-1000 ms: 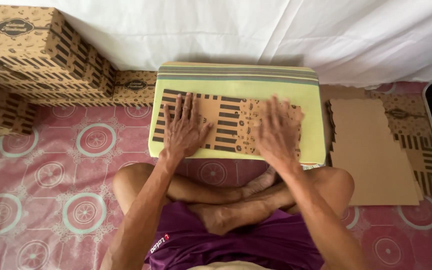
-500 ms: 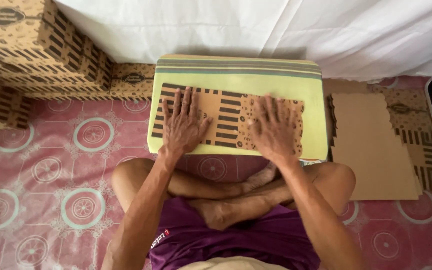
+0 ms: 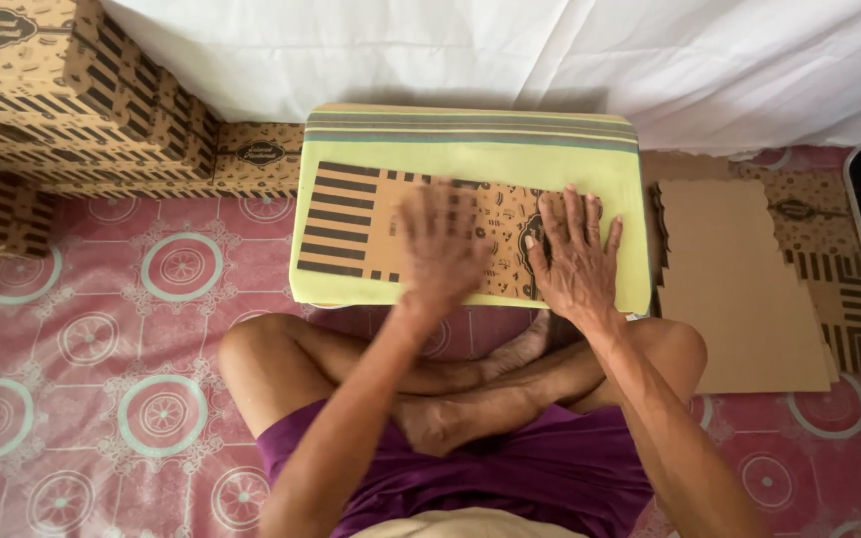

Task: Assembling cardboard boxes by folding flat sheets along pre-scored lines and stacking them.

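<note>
You wear purple shorts (image 3: 510, 468) and a pale top edge at six o'clock; your arms, left hand (image 3: 440, 249), right hand (image 3: 575, 261), legs and feet are bare.

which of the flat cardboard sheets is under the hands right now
The printed cardboard sheet on the yellow-green cushion: both the left hand and right hand lie on it. The other flat sheets lie untouched on the floor, right.

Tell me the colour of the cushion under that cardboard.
Pale yellow-green cushion, striped along its far edge; the head view shows it.
</note>
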